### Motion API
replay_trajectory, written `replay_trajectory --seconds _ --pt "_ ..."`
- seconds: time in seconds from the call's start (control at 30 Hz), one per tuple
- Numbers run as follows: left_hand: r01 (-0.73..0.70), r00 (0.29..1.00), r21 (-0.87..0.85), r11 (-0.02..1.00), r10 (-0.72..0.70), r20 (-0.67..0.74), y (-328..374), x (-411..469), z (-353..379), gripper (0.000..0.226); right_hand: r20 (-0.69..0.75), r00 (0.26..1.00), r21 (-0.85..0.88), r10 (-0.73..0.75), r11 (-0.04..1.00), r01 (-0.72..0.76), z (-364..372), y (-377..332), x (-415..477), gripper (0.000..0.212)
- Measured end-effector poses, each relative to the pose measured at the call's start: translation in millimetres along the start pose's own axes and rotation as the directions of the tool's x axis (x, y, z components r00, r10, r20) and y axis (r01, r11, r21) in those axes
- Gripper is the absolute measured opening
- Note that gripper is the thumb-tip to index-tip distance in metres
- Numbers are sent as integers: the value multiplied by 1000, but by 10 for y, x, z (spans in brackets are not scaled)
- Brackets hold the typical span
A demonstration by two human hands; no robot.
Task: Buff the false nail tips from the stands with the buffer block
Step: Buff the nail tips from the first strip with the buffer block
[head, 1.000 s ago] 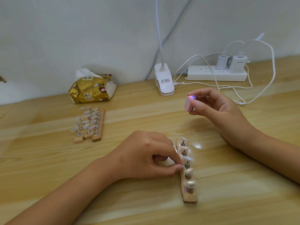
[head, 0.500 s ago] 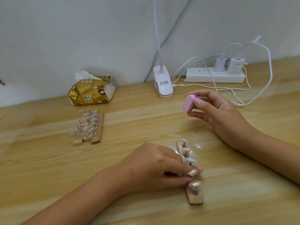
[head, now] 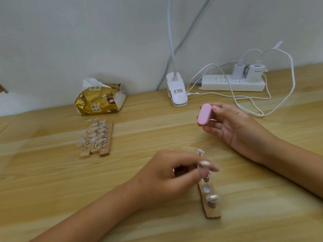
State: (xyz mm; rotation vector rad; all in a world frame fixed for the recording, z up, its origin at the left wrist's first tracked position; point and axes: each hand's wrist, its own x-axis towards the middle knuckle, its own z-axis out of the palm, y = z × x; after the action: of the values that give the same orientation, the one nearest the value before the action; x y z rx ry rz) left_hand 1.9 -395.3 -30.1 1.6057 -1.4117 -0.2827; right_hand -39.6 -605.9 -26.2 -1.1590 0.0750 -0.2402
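Left hand (head: 174, 173) pinches a nail-tip peg (head: 204, 164); right hand (head: 234, 127) grips buffer block (head: 204, 114) near cables (head: 251, 100).

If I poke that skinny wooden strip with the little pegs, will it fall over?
Probably not: the narrow wooden strip lies flat on the wooden table, so it would likely slide. It looks thin and light, so it may skid. The tall silver peg with a clear nail tip seems likelier to wobble.

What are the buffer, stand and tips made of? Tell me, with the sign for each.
The buffer looks like matte pink foam: soft rounded edges, no shine. The stand is bare wood: pale grain, rough end. The tips seem clear glossy plastic: see-through, with highlights; blur leaves that open.
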Motion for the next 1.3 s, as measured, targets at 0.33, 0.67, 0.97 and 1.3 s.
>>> replay_trajectory --seconds 0.33,0.67,0.97,1.3 --pt "337 846 -495 801 -488 -214 -118 117 -83 12 84 928 -442 -362 822 361 113 44 -164 24" --pt "341 841 -472 813 -488 -233 -120 134 -102 21 298 883 -533 -363 705 469 189 100 -242 27" --pt "326 872 -417 849 -440 -214 -111 121 -81 13 399 828 -595 -395 576 561 167 133 -229 21" --pt "317 879 -412 855 -427 -210 -114 123 -79 16 299 911 -598 -284 688 411 160 127 -213 24"
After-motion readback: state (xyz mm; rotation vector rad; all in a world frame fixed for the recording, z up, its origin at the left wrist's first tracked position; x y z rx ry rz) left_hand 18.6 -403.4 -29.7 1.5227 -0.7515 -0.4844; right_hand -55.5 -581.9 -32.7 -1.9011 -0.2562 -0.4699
